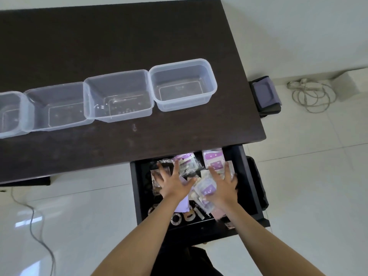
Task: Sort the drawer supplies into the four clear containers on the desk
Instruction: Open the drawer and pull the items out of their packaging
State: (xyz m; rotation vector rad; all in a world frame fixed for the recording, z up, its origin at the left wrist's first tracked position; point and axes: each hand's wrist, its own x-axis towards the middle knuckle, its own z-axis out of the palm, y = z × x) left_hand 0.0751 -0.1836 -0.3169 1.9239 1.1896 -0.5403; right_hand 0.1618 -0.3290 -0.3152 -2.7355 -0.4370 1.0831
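Note:
A dark drawer (247,176) stands pulled out below the desk's front edge. It holds several small plastic packets with purple cards (213,158), white slips and round metal rings (176,218). My left hand (173,182) is spread flat over the packets on the left side. Over the right side my right hand (223,186) is spread with fingers apart, a purple packet (206,188) lying against its thumb. Neither hand grips anything. Four clear containers stand in a row on the dark desk (119,36): the rightmost (183,84), the second (117,96), the third (55,106) and the far-left one (10,114).
All four containers look empty. A grey cable (39,232) trails over the white floor at the left. At the right of the desk sits a dark padded object (264,94), and a coiled white cord (310,96) lies on the floor beyond it.

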